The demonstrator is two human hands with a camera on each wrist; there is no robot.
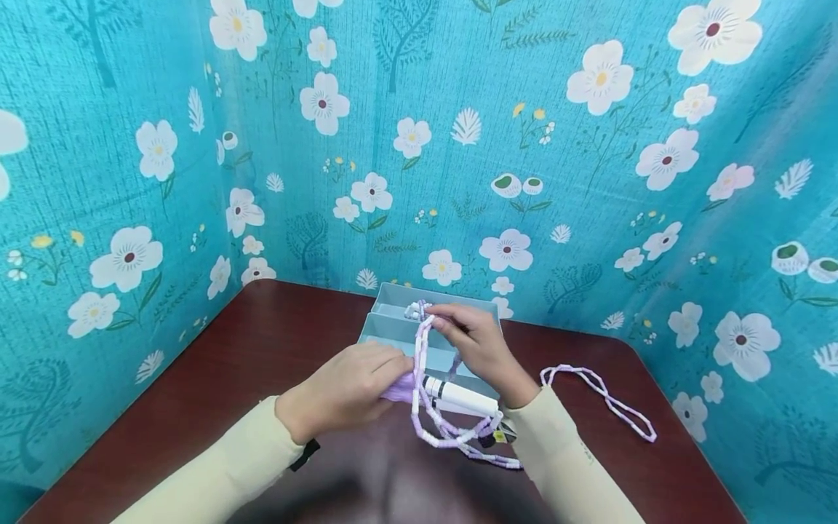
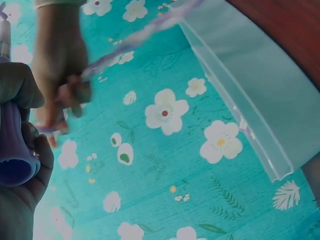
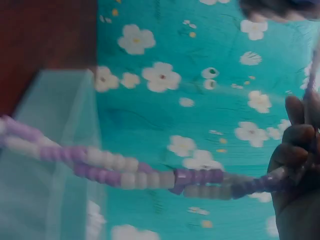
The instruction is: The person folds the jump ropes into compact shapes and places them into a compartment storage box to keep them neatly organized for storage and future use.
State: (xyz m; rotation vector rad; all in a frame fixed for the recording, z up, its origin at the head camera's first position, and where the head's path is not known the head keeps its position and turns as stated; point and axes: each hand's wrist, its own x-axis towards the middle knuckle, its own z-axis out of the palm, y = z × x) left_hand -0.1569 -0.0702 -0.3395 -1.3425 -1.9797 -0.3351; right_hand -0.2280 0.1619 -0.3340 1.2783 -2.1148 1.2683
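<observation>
My left hand (image 1: 347, 382) grips the purple handle (image 1: 399, 389) of a beaded jump rope. The left wrist view shows the hollow, flared end of the handle (image 2: 17, 167) below my curled fingers. White handle parts (image 1: 461, 395) with black bands extend to the right. My right hand (image 1: 474, 342) pinches the rope of purple and white beads (image 1: 419, 397) higher up, and a loop hangs below it. In the right wrist view the doubled beads (image 3: 200, 182) run from my curled fingers (image 3: 295, 150) across toward the box.
A pale blue open box (image 1: 393, 331) stands behind my hands, with some beads (image 1: 415, 311) at its back part. To the right, a twisted loop of beaded rope (image 1: 609, 400) lies on the dark red table (image 1: 294, 320). A flowered blue curtain (image 1: 419, 182) surrounds the table's back and sides.
</observation>
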